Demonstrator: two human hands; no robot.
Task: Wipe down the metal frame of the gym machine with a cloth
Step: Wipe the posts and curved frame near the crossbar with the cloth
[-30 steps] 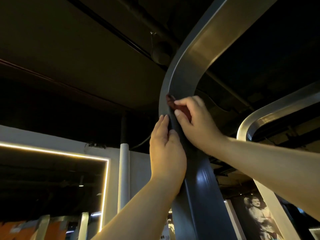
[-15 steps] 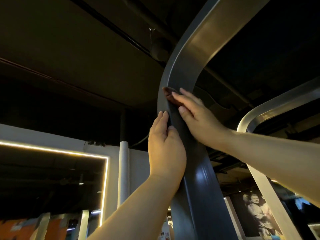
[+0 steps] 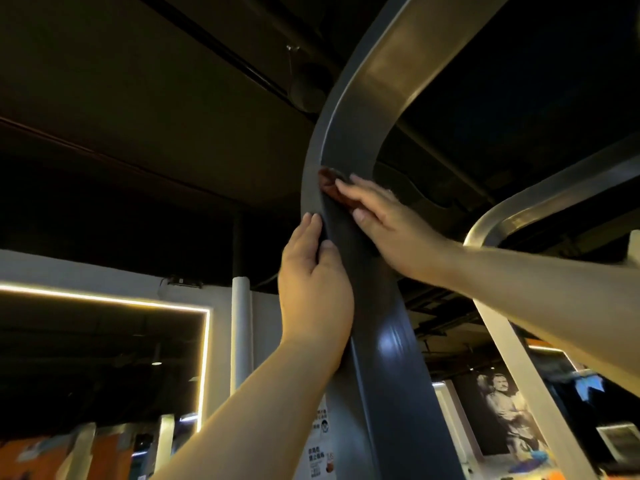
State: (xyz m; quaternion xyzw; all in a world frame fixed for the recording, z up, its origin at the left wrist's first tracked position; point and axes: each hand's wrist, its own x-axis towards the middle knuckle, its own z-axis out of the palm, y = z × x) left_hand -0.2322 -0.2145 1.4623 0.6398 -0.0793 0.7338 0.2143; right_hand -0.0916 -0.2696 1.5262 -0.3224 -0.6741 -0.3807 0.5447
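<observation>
A wide dark metal frame post rises through the middle of the view and bends to the upper right overhead. My right hand lies flat against the post just below the bend, its straight fingers pressing a small dark red cloth onto the metal. Only the cloth's upper edge shows past the fingertips. My left hand rests on the post's left edge below the cloth, fingers pointing up and thumb on the front face.
A second curved metal frame bar arches at the right. A white pillar and a wall opening edged with a light strip stand behind at the left. Dark ceiling with pipes overhead. A poster of a person hangs lower right.
My right hand flattened from curled fingers to straight ones and slid the cloth a little up the post toward the bend. My left hand stayed on the post's edge.
</observation>
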